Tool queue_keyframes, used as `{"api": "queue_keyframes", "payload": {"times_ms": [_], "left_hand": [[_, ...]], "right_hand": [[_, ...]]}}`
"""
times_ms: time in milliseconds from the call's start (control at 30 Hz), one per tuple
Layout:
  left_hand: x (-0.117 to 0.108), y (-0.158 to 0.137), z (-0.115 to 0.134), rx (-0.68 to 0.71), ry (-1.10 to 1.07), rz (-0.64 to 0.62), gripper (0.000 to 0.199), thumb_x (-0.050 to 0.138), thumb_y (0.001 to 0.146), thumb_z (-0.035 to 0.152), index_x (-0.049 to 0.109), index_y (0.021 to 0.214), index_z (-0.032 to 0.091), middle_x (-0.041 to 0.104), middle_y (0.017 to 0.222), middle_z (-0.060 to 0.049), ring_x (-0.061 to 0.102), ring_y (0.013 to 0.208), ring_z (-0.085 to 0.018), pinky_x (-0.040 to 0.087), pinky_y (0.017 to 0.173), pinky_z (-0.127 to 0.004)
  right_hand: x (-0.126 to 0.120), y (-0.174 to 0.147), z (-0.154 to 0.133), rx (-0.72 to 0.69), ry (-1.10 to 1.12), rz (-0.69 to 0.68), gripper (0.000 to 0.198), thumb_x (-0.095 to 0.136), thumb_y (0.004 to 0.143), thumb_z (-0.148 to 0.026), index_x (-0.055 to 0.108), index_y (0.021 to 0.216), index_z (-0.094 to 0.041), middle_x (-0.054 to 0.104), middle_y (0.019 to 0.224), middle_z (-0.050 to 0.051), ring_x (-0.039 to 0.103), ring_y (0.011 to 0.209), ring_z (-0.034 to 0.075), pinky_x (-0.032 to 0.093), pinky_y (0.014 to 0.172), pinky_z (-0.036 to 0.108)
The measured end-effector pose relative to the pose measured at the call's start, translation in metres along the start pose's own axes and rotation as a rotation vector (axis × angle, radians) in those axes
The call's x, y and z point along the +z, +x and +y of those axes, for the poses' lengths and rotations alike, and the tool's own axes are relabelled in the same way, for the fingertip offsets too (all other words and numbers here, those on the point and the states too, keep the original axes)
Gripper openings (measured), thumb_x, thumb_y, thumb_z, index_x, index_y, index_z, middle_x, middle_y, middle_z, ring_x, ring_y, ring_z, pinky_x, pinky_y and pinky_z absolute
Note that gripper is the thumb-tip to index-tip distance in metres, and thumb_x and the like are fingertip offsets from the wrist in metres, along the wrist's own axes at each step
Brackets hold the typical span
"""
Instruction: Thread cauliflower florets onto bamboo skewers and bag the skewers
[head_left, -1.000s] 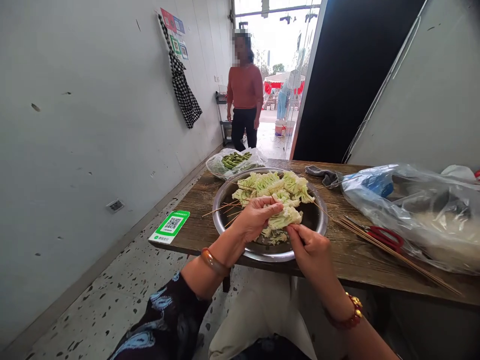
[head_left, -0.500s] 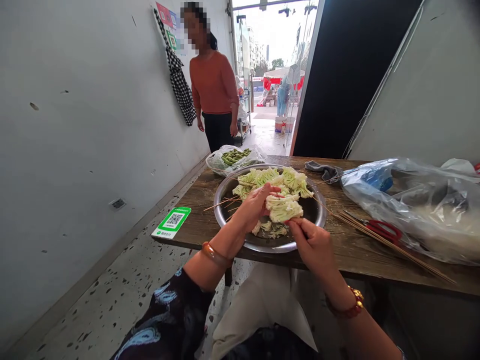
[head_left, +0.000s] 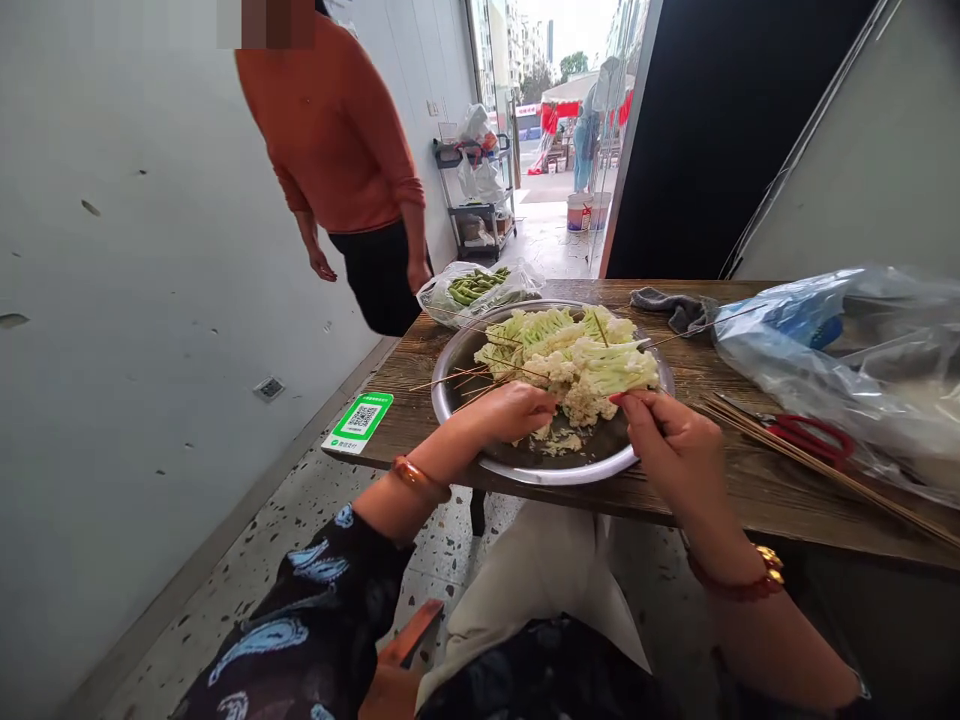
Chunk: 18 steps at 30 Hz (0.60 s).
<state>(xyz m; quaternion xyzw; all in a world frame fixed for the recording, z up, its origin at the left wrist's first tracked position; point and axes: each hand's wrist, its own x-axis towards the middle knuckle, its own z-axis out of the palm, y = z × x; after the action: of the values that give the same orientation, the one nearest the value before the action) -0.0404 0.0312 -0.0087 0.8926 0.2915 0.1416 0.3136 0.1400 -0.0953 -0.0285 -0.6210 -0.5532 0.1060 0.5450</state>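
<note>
A wide metal basin (head_left: pixel 559 472) on the wooden table holds a heap of cauliflower pieces (head_left: pixel 611 368), with thin wooden skewers (head_left: pixel 469 375) sticking out to the left. Over the basin's near left part, my left hand (head_left: pixel 521 408) is closed, fingers curled inward at the heap's lower edge; what they hold, if anything, is hidden. My right hand (head_left: pixel 671 430) is at the basin's right rim, thumb and fingertips pinched together near the cauliflower. I cannot make out what is in that pinch. Small cauliflower crumbs (head_left: pixel 562 442) lie between the hands on the basin floor.
Behind the basin is a bag of green pods (head_left: pixel 476 287). To the right lie a grey cloth (head_left: pixel 675 308), a bundle of skewers (head_left: pixel 825 470), red-handled scissors (head_left: pixel 814 440) and a large plastic bag (head_left: pixel 862 350). A person in an orange top (head_left: pixel 337 130) stands beyond the table.
The cauliflower piece that was between my hands is no longer lifted; a piece lies atop the heap. My hands have moved apart. The person in orange has come closer, and the view has shifted.
</note>
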Motion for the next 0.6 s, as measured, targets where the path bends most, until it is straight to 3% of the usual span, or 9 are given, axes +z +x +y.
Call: {"api": "queue_keyframes", "payload": {"times_ms": [267,467,600], "left_hand": [[0.008,0.003,-0.011,0.020,0.145,-0.245,0.026,0.064,0.061,0.007,0.069,0.083,0.021,0.069,0.087,-0.005,0.061,0.083,-0.020,0.043,0.077,-0.025],[0.011,0.004,-0.007,0.025,0.144,-0.262,0.015,0.063,0.058,0.007,0.062,0.063,0.021,0.065,0.074,-0.004,0.059,0.078,-0.020,0.043,0.075,-0.026],[0.004,0.005,-0.003,-0.007,0.141,-0.163,0.008,0.060,0.068,0.012,0.064,0.067,0.020,0.062,0.070,-0.004,0.055,0.068,-0.017,0.039,0.067,-0.026]], "right_hand": [[0.003,-0.010,0.003,-0.056,-0.072,-0.021,0.029,0.051,0.092,-0.039,0.074,0.089,-0.022,0.075,0.079,0.003,0.067,0.067,0.017,0.049,0.064,0.027],[-0.001,-0.012,0.004,-0.059,-0.083,-0.026,0.027,0.051,0.092,-0.037,0.074,0.089,-0.022,0.075,0.076,0.003,0.066,0.064,0.017,0.051,0.063,0.027],[-0.003,-0.012,0.003,-0.042,-0.092,-0.018,0.028,0.051,0.092,-0.038,0.074,0.089,-0.022,0.074,0.075,0.003,0.066,0.063,0.018,0.051,0.063,0.028]]}}
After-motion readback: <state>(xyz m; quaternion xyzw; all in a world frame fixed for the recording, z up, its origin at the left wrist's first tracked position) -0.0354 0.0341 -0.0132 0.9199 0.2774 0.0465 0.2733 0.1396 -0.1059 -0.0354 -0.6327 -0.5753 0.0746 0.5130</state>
